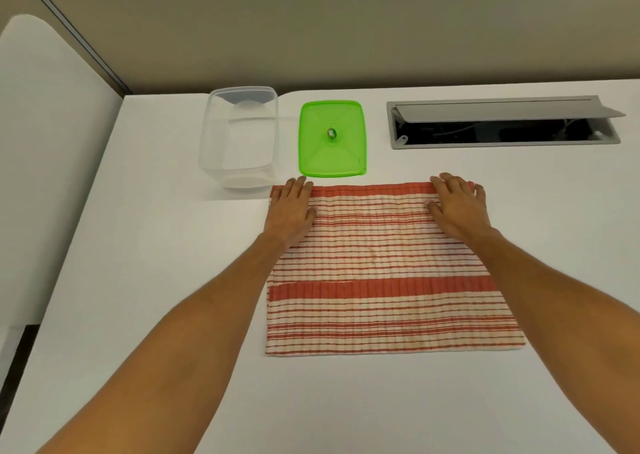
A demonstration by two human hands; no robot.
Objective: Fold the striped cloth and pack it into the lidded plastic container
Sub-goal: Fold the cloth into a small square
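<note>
The red-and-cream striped cloth [384, 270] lies flat on the white table, spread as a rectangle in front of me. My left hand [291, 207] rests flat on its far left corner with fingers straight. At the far right corner, my right hand [457, 204] lies flat on the cloth, fingers spread. Beyond the cloth to the left stands the clear plastic container [239, 134], empty and without its lid. The green lid [331, 138] lies flat on the table beside it, to its right.
A grey cable hatch [502, 122] with its flap raised is set into the table at the back right. The white table [138, 280] runs to a wall behind. A white chair back [45, 141] stands at the left.
</note>
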